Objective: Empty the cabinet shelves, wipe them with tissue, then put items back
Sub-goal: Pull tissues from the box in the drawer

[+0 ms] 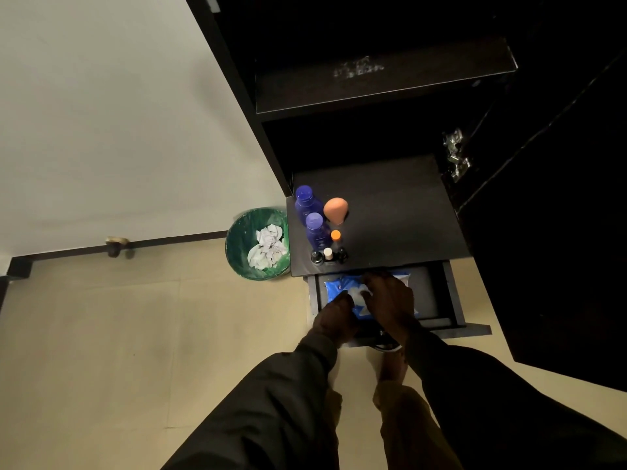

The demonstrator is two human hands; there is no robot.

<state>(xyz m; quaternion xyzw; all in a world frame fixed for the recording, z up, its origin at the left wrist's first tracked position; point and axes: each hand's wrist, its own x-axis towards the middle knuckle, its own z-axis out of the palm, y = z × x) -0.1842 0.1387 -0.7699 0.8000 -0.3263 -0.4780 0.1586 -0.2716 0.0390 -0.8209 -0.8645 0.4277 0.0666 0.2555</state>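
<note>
While both reach into the open drawer (pixel 437 300), left hand (pixel 336 317) grip holds the blue tissue pack (pixel 342 288); right hand (pixel 390 296) grip pinches white tissue (pixel 358 293).

On the dark pull-out shelf (pixel 400 212) of the black cabinet stood two purple plastic bottles, one (pixel 305 201) behind the other (pixel 316 230), one peach egg-shaped sponge (pixel 336 209), one small bottle with an orange cap (pixel 335 236), one small bottle with a white cap (pixel 328 254), and two small dark-capped bottles, one (pixel 316 257) to the left of the white cap and one (pixel 341 255) to its right. Below it one open dark drawer (pixel 437 300) held one blue plastic tissue pack (pixel 342 286), over which two hands were counted, the left hand (pixel 334 317) and the right hand (pixel 390 296). One round green waste bin (pixel 237 245) sat on the floor with several crumpled white tissues (pixel 268 245) inside, their exact number impossible to tell.
</note>
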